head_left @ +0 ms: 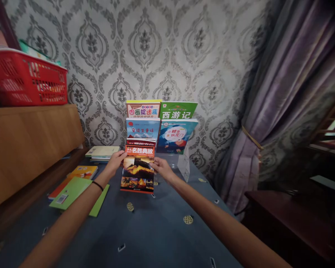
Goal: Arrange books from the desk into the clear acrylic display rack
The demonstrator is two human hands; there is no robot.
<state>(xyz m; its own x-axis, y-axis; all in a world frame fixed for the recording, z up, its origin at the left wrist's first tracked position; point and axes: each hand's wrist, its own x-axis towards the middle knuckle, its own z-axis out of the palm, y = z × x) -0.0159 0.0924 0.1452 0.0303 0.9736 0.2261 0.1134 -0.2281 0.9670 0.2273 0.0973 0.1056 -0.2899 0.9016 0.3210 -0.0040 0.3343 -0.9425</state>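
Observation:
Both my hands grip one book (pixel 138 169), its cover black and orange with a lit wall and a row of small photos. My left hand (pixel 116 162) closes on its left edge and my right hand (pixel 162 167) on its right edge. The book is upright, cover toward me, in front of a clear tiered rack (pixel 185 163). Just behind its top shows a red book (pixel 141 142). Higher on the rack stand a light-blue book (pixel 143 128), a pink and yellow book (pixel 144 108), a green book (pixel 179 109) and a dark-blue book (pixel 175 138).
On the left of the blue-covered table (pixel 156 238) lie a green book (pixel 72 192), an orange book (pixel 82 172) and a pale stack of books (pixel 102 152). A red basket (pixel 50 82) sits on a wooden cabinet (pixel 33 145). A purple curtain (pixel 267 111) hangs at right.

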